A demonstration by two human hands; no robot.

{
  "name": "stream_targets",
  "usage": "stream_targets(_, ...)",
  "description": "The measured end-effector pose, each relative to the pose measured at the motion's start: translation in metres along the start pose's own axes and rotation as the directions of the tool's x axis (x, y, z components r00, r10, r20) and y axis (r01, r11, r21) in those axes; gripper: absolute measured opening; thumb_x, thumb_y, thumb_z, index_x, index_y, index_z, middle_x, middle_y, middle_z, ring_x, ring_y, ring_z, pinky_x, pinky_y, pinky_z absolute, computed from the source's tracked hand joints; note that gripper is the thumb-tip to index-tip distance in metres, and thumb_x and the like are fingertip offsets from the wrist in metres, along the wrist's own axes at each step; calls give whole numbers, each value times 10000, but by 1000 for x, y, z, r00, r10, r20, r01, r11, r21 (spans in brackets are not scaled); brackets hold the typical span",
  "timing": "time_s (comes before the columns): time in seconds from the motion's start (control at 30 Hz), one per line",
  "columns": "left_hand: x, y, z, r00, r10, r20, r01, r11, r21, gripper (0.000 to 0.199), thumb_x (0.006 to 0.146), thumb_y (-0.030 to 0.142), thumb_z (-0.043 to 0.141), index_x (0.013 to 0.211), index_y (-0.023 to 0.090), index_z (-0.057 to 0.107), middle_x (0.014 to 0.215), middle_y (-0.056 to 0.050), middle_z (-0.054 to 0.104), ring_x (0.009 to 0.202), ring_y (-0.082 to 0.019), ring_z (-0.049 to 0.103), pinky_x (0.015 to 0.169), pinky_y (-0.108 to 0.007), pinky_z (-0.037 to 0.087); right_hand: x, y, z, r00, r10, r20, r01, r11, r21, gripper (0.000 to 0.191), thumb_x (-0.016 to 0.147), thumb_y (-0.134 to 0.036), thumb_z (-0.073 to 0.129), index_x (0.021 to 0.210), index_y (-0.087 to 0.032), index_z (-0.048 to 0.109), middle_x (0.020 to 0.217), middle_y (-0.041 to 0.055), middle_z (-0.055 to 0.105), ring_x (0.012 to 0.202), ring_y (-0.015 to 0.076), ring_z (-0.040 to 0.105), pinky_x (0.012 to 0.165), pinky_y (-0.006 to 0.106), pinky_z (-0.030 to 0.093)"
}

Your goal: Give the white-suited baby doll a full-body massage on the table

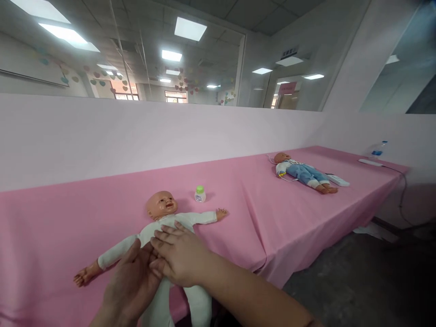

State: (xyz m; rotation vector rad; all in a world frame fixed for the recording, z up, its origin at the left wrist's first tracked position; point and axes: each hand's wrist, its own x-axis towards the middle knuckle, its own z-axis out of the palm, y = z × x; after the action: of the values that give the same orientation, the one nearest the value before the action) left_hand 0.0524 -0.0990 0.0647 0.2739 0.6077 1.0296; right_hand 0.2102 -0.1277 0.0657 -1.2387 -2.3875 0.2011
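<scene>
A baby doll (161, 204) with a bare head and a white cloth body lies on its back on the pink-covered table, arms spread wide. Above its belly my two hands meet. My left hand (132, 279) is turned palm up, thumb raised, its fingertips partly hidden under the other hand. Flat across those fingers lies my right hand (180, 250), palm down, fingers stretched toward the doll's chest. Whether either hand presses on the doll I cannot tell. Beside the doll's head stands a small jar with a green lid (200, 194).
Further right lies a second doll (303, 172) in blue trousers with thin tubing, a white device (337, 180) by its legs. A power strip (370, 162) and a water bottle (379, 150) are at the far end. The pink cloth (225, 177) meets a white wall under glass.
</scene>
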Motion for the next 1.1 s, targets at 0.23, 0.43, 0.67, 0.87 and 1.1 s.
stream_targets(0.23, 13, 21, -38, 997, 59, 57, -55, 995, -82, 801, 995, 461, 557, 1671, 147, 264, 1543, -258, 507, 1361, -359, 583, 1097, -496, 530, -33, -35, -1, 991, -135, 2, 135, 991, -21, 621, 1123, -473, 368, 1613, -94, 327, 1683, 140, 337, 1589, 222, 253, 1338, 371, 138)
stream_targets(0.43, 1, -12, -17, 999, -43, -24, 44, 999, 30, 625, 1025, 368, 475, 1629, 232, 391, 1451, -162, 639, 1370, -359, 580, 1122, -554, 509, -23, -43, 6, 998, -56, -22, 58, 995, 76, 649, 1118, -442, 386, 1608, -25, 303, 1686, 184, 306, 1602, 224, 205, 1332, 364, 167)
stream_targets(0.67, -15, -2, -18, 998, -35, -48, 38, 997, 67, 590, 1100, 324, 321, 1607, 22, 347, 1347, -286, 664, 1250, -338, 679, 1045, -464, 577, -32, -19, 17, 998, 55, 28, -57, 996, 68, 672, 1106, -503, 399, 1629, -90, 313, 1695, 163, 297, 1603, 291, 201, 1333, 509, 150)
stream_targets(0.87, -13, 1, -28, 997, -31, -71, 33, 999, 27, 692, 1080, 479, 351, 1641, 76, 313, 1435, -278, 612, 1299, -346, 644, 1122, -476, 515, -51, -49, 17, 985, -170, 16, 168, 982, 92, 705, 1106, -501, 413, 1630, -48, 283, 1700, 184, 271, 1614, 250, 154, 1345, 399, 76)
stream_targets(1.1, -31, -26, -17, 993, -95, -67, 92, 994, -51, 764, 1067, 498, 394, 1611, -31, 306, 1379, -317, 633, 1303, -392, 633, 1117, -548, 509, -40, -42, 15, 994, -72, 83, 60, 988, 145, 962, 986, -665, 575, 1637, -33, 259, 1696, 218, 249, 1607, 310, 174, 1344, 445, 69)
